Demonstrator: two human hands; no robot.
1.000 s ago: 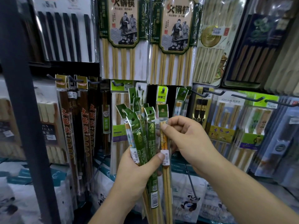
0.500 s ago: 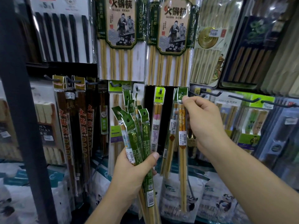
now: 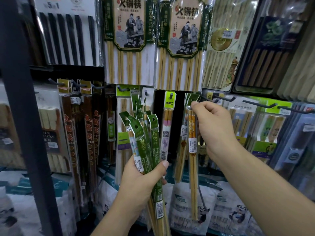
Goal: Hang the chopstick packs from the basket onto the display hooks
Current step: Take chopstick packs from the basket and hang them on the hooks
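My left hand (image 3: 142, 176) grips a bundle of several slim chopstick packs (image 3: 144, 138) with green header cards, fanned upward in front of the rack. My right hand (image 3: 213, 126) pinches the green top of one chopstick pack (image 3: 192, 150) with an orange patterned sleeve, holding it up at a display hook (image 3: 192, 99) among similar packs. The pack hangs straight down from my fingers. Whether its hole sits on the hook is hidden behind my fingertips. No basket is in view.
Bare dark hooks (image 3: 223, 99) (image 3: 260, 103) jut out to the right. A lime-topped pack (image 3: 167, 126) hangs just left of my right hand. Large chopstick sets (image 3: 180, 43) fill the row above. A dark shelf post (image 3: 22, 108) stands at the left, bagged goods (image 3: 226, 206) below.
My right hand pulled one pack from the bundle and carried it up and right to the hook row. My left hand stayed put with the remaining bundle.
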